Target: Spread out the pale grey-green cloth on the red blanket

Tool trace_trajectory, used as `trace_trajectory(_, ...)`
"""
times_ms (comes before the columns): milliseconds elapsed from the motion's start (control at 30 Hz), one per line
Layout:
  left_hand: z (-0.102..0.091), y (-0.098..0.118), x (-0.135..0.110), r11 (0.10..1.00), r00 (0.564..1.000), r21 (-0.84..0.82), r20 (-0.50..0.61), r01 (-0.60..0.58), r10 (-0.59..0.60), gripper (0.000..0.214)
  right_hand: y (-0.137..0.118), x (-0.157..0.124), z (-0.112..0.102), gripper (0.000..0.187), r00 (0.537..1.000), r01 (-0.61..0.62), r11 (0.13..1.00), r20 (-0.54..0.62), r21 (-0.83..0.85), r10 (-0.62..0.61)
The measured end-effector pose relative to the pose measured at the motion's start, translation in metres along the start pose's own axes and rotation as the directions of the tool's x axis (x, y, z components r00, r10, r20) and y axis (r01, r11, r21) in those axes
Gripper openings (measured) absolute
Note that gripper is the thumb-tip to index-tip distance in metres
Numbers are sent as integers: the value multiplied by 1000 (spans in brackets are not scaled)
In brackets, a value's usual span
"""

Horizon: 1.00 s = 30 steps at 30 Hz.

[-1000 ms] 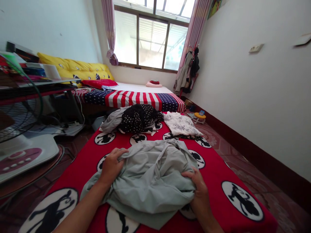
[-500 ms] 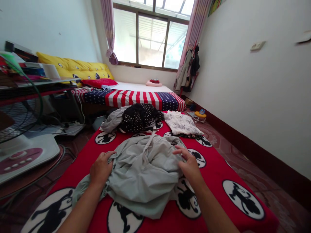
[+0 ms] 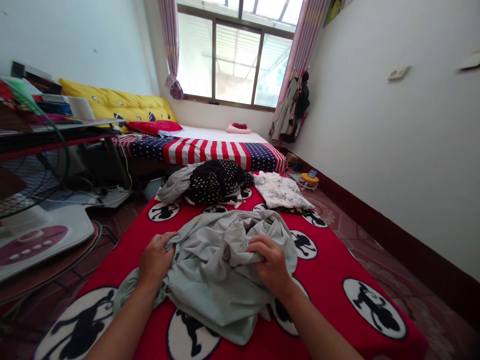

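A rumpled pale grey-green garment lies bunched on a red blanket printed with black figures in white ovals. At the garment's left side, my left hand is closed on a fold of its cloth. My right hand grips another fold near the middle right, fingers curled over the fabric. The garment's exact kind is hard to make out in its crumpled state. Part of it trails under my left forearm.
Beyond the garment sit a heap of black patterned and grey clothes and a folded white floral garment. To the left stand a fan and a cluttered desk. A bed runs below the window.
My right hand has moved left and inward, closing on the cloth and gathering it into a raised fold. The left hand keeps its hold in the same place.
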<state>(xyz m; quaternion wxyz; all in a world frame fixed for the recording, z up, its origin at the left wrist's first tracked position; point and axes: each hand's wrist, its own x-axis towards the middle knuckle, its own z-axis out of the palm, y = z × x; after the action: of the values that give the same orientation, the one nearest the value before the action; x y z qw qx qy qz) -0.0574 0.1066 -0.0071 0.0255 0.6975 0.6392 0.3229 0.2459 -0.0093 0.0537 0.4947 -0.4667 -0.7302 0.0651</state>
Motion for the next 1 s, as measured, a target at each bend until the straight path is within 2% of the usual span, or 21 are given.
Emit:
trace_trajectory(33, -1, 0, -1, 999, 999, -33, -52, -5, 4, 34, -4, -9, -9, 31, 995, 32, 999, -100, 40, -28)
trace_trajectory(100, -3, 0, -3, 995, 986, -102, -169, -13, -4, 32, -6, -28, -25, 25, 956, 30, 997, -292, 74, -7)
trace_trajectory(167, -4, 1, -4, 990, 968, -141, -250, -18, -19, 31, 2, -50, -37, 19, 899, -64, 995, -429, 78, 91)
trace_trajectory(200, -5, 0, -5, 989, 965, -147, -263, -17, -22, 31, 8, -61, -40, 17, 874, -138, 987, -459, 85, 161)
trace_trajectory(267, -4, -1, -5, 990, 972, -138, -236, -11, -22, 31, 22, -81, -41, 17, 843, -315, 941, -417, 127, 338)
trace_trajectory(333, -2, -2, -5, 993, 984, -116, -177, 7, -27, 32, 32, -96, -37, 20, 808, -466, 865, -309, 184, 501)
trace_trajectory(433, 1, -4, -5, 995, 993, -91, -112, 37, -47, 35, 35, -106, -33, 26, 759, -556, 787, -223, 267, 612)
trace_trajectory(500, 2, -4, -4, 995, 996, -85, -78, 44, -51, 37, 31, -106, -37, 29, 762, -564, 771, -175, 294, 624)
trace_trajectory(600, -2, -8, 0, 996, 1000, -91, 25, 14, -12, 38, 20, -99, -58, 23, 825, -519, 811, -91, 271, 558)
trace_trajectory(700, -17, -14, 9, 990, 995, -138, 100, 17, -3, 36, 5, -94, -88, 15, 873, -433, 881, -155, 192, 463)
trace_trajectory(767, -35, -17, 15, 977, 996, -201, 66, 74, -62, 33, -7, -93, -106, 13, 875, -375, 917, -277, 132, 398)
trace_trajectory(867, -65, -19, 19, 941, 983, -300, -54, 154, -178, 36, -17, -95, -122, 13, 851, -327, 944, -422, 43, 313)
trace_trajectory(933, -77, -21, 18, 934, 967, -308, -115, 183, -227, 40, -13, -96, -125, 13, 848, -354, 935, -430, -23, 310)
trace_trajectory(1000, -78, -26, 15, 951, 973, -248, -89, 186, -214, 40, -1, -95, -124, 14, 864, -431, 899, -320, -71, 389)
